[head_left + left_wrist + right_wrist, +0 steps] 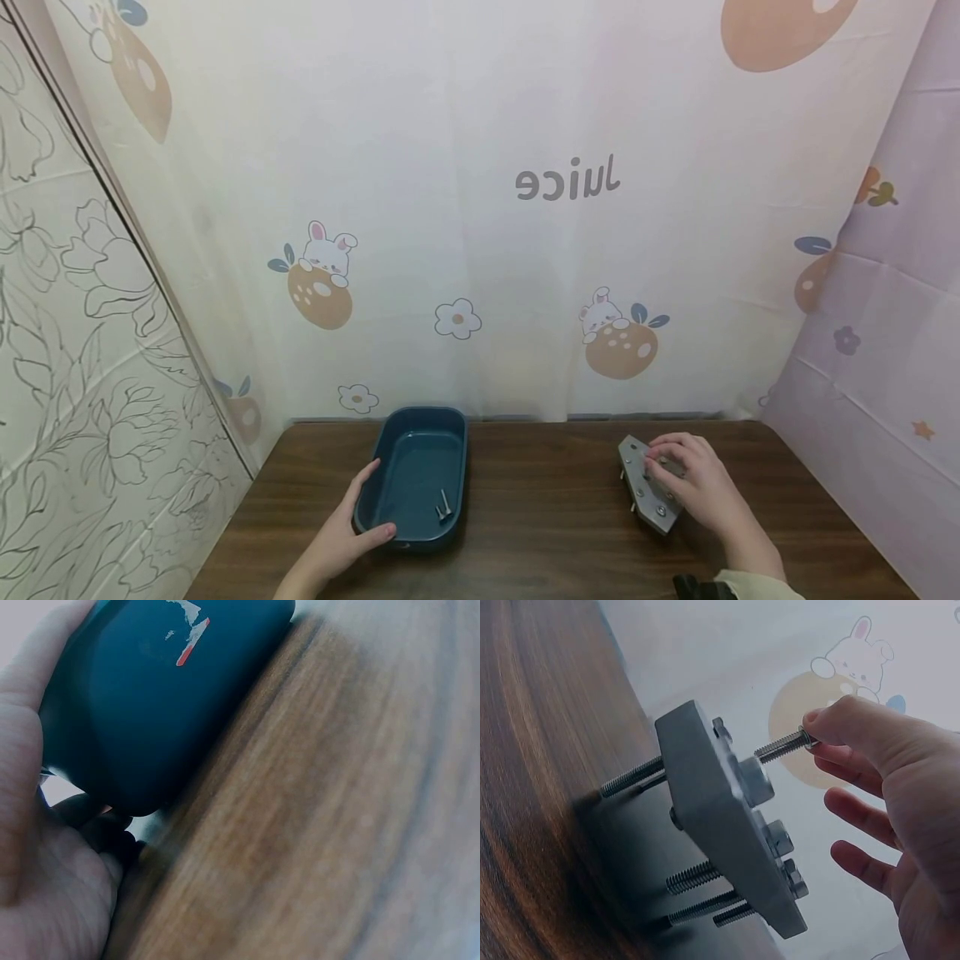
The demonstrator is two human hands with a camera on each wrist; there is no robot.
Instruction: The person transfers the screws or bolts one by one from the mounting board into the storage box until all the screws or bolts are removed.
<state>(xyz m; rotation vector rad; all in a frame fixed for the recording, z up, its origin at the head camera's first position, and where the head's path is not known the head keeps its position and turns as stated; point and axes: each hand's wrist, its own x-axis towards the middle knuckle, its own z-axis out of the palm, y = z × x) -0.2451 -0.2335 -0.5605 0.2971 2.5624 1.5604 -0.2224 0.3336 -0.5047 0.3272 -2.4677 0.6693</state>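
The bolt (781,746) looks shiny metal, the tray (423,462) smooth.

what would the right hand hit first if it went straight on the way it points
The right hand would likely meet the metal block, its pinched bolt touching first; exact depth is unclear.

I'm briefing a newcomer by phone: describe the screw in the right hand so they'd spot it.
On the brown wooden table, towards the right end, stands a grey metal block with screws through it. Just above it, the right hand pinches a silver screw by its head end. Unlike its neighbours, whose threads protrude below the block, its thread shows above the top face.
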